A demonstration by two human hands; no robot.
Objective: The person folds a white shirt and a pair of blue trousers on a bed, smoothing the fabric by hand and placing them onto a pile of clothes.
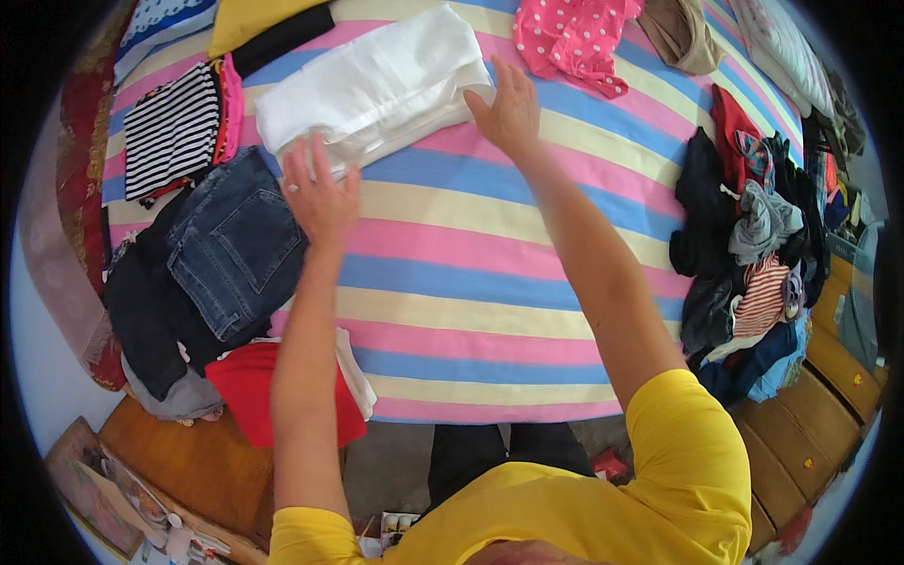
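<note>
A folded white cloth (377, 85), smooth and slightly shiny, lies at the far middle of the striped bed cover (452, 245). My left hand (321, 193) is at its near left corner, fingers spread and pointing away from me, a ring on one finger. At the cloth's right end is my right hand (508, 105), its fingers stretched out and thumb apart, touching or just beside the edge. Neither hand grips anything. Just left of my left hand lie folded dark blue jeans (243, 245).
Folded striped clothes (172, 127) and a red garment (254, 391) are stacked at the left. A pink dotted garment (570, 42) and a brown one (680, 36) lie at the far right. Loose clothes (744, 235) are heaped along the right edge, beside wooden drawers (800, 433).
</note>
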